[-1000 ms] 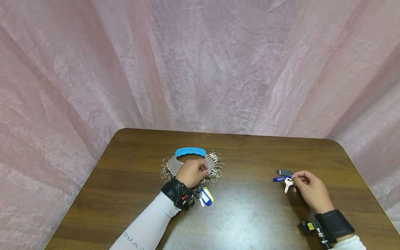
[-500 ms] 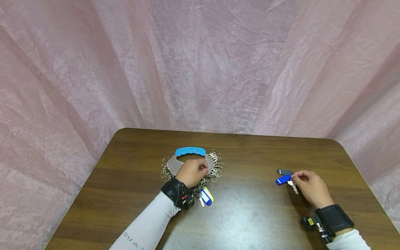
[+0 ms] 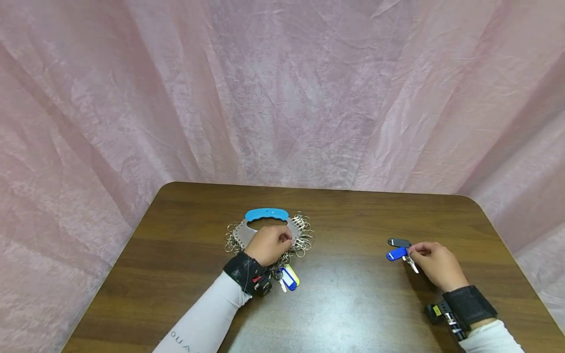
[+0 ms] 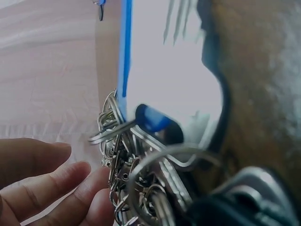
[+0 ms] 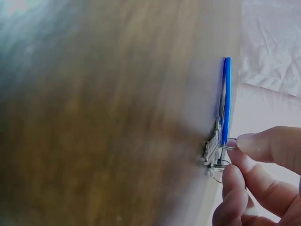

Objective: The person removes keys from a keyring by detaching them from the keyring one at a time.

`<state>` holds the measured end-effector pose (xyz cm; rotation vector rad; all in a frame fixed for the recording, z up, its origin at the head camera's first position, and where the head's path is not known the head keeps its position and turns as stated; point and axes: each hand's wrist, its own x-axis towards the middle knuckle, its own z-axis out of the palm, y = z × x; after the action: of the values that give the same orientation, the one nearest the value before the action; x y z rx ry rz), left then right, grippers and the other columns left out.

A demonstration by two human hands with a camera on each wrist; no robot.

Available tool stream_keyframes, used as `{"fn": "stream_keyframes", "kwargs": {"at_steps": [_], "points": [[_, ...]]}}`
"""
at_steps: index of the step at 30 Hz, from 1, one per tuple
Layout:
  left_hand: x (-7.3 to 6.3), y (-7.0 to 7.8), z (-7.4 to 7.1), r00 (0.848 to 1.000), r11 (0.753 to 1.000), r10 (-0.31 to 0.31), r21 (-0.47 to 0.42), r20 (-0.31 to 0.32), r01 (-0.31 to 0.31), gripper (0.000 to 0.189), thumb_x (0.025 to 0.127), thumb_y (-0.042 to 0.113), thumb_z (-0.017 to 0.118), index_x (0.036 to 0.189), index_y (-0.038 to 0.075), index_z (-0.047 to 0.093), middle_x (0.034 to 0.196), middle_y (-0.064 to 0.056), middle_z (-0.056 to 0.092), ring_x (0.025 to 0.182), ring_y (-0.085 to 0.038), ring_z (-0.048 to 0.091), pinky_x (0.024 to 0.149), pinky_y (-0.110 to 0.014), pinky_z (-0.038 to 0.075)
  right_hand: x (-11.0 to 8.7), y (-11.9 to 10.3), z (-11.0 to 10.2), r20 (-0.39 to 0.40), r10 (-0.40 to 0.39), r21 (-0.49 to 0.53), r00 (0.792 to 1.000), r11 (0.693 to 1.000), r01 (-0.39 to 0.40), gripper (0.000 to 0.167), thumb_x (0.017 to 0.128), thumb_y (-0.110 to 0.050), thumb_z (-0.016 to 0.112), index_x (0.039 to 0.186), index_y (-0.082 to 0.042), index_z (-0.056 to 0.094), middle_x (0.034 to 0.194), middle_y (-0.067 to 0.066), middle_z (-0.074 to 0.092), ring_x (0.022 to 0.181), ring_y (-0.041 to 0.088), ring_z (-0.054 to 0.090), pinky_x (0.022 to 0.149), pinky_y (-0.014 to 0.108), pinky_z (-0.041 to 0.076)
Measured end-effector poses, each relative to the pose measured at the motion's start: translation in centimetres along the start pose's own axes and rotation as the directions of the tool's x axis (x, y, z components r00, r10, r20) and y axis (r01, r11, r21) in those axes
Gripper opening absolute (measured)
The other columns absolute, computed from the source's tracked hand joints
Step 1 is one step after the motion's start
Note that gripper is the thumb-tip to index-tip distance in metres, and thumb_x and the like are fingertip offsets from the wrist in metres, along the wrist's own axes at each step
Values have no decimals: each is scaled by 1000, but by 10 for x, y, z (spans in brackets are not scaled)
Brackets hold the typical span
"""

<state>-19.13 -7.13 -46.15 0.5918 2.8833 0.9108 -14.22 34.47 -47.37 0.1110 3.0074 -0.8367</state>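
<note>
At the right of the head view, my right hand (image 3: 437, 262) pinches a thin metal key ring (image 5: 229, 145) between thumb and fingers. Beside the fingertips are a blue key tag (image 3: 397, 254) and silver keys (image 3: 411, 264). A dark grey key tag (image 3: 399, 242) lies just behind the blue one. My left hand (image 3: 270, 242) rests over a metal key-holder plate (image 3: 242, 234) with a blue handle (image 3: 267, 214), its fingers loosely bent. In the left wrist view, those fingertips come right up to the bunched rings (image 4: 124, 174) and grip none of them.
Many rings line the plate's edge. By the left wrist hang a blue-and-white tag (image 3: 289, 279), a yellow tag (image 3: 293, 274) and a key (image 3: 281, 283). The brown table (image 3: 344, 235) meets a pink curtain (image 3: 287, 98) at its far edge.
The blue tag at my right hand has turned from edge-on to flat, and the keys beside it have swung rightward. My left hand stays over the plate.
</note>
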Motion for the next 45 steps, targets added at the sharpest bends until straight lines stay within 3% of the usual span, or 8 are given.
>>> {"fn": "stream_keyframes", "kwargs": {"at_steps": [8,18,24,35,45], "points": [[-7,-4,-4,1000,999,-20,-30,18,21,6,93,18,67,93,14,71,83,5,70,77,-7,61,73,-26,51,-5,-3,-1,-27,-3,17,1000,1000,3,24,95,-20,67,104,2,72,94,17,72,78,17,61,64,28,42],[-23,-10,-8,999,999,47,-14,-7,-47,4,90,14,69,91,11,70,78,6,63,71,-5,56,67,-22,47,-12,-21,-7,-95,-24,56,995,998,30,26,99,-25,62,108,-1,67,92,10,69,74,7,56,62,22,43],[-34,-9,-9,995,994,93,63,-34,-91,8,87,16,72,80,18,68,70,12,57,64,0,48,61,-19,41,-14,-36,-6,-96,-56,85,994,994,64,27,101,-26,60,108,-1,68,90,9,68,70,4,54,61,22,43],[-46,-3,-7,999,989,44,138,17,-45,14,82,19,73,71,19,65,63,11,53,59,-4,45,55,-22,37,-13,-57,7,-101,-101,116,990,987,112,23,101,-25,60,107,-5,70,93,6,71,76,3,55,66,22,45],[-52,-7,1,999,986,48,156,25,-52,15,82,16,73,69,19,67,66,10,56,62,-4,47,57,-22,38,-15,-77,22,-92,-134,177,987,973,149,20,101,-23,59,107,-7,70,92,5,69,77,6,55,68,22,45]]}}
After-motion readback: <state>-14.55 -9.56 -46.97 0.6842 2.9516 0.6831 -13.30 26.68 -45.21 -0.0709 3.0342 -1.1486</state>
